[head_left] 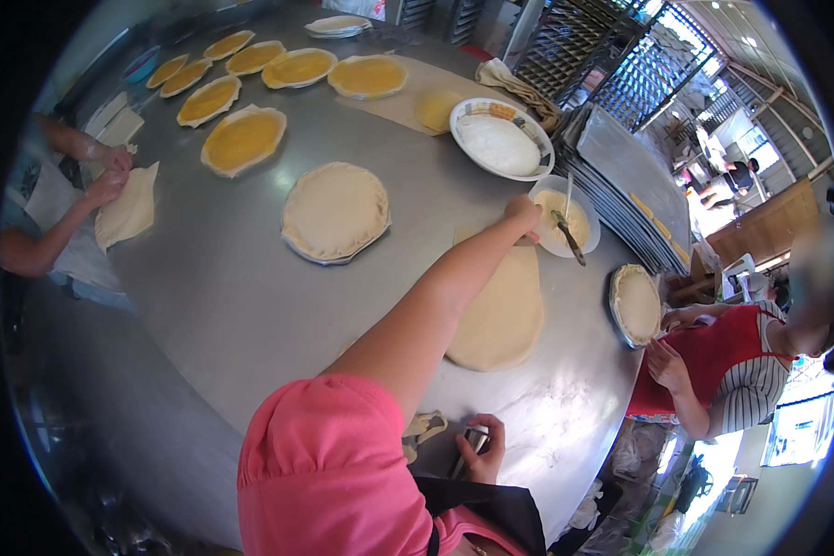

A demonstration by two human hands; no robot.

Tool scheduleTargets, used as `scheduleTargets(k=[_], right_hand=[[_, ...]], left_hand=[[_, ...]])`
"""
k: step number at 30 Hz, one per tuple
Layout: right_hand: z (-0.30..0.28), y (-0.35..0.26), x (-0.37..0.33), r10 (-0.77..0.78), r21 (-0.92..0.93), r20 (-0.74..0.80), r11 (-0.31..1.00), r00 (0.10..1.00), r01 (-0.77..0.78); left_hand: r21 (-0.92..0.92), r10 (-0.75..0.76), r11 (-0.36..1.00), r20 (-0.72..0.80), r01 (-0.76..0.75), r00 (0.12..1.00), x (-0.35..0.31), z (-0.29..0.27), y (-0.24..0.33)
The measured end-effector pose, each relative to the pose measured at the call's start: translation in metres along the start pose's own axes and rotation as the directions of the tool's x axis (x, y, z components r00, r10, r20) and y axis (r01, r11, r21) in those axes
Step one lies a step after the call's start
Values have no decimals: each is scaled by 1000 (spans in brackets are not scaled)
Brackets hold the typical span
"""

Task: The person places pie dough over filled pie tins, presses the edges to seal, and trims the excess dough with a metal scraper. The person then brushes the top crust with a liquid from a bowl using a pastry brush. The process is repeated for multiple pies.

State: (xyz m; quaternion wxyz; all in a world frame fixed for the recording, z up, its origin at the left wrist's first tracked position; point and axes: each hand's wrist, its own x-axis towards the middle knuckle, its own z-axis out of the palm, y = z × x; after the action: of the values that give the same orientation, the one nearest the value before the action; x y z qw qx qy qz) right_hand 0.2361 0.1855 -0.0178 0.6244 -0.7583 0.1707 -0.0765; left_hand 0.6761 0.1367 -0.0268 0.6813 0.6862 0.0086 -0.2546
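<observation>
My left hand (pixel 524 215) reaches far across the table, its fingers bent over the near-left rim of a white bowl (pixel 591 206). Pale, creamy mix lies in that bowl, and a green-handled brush (pixel 570 236) rests across it with a lighter handle beside. Under my left forearm a rolled-out sheet of dough (pixel 499 310) lies flat, partly covered by the arm. Close to my body, my right hand (pixel 485 452) is closed around a small shiny metal tool (pixel 471 447), whose full shape is hidden. Dough scraps (pixel 424 428) lie next to it.
A covered pie (pixel 335 211) stands mid-table; several yellow-filled pies (pixel 244 141) are farther left. A large bowl of flour (pixel 500 144) and stacked trays (pixel 635 157) stand at far right. One co-worker's hands (pixel 111 176) handle dough at left; another co-worker (pixel 713 371) holds a pie (pixel 636 306).
</observation>
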Motion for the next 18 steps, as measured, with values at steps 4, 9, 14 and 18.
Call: scheduleTargets(k=[4, 9, 14, 18], right_hand=[[-3, 11, -2, 49, 38, -19, 998, 999, -48], [-18, 13, -11, 73, 41, -59, 997, 996, -71], [-47, 6, -23, 219, 59, -58, 975, 974, -215], [-56, -3, -32, 321, 19, 99, 946, 942, -325]], left_hand=[[12, 80, 997, -99, -79, 992, -5, 12, 5], [586, 309, 769, 6, -254, 951, -64, -45, 17], [576, 541, 562, 287, -593, 791, -241, -168, -47], [746, 370, 549, 188, -377, 910, -371, -207, -89]])
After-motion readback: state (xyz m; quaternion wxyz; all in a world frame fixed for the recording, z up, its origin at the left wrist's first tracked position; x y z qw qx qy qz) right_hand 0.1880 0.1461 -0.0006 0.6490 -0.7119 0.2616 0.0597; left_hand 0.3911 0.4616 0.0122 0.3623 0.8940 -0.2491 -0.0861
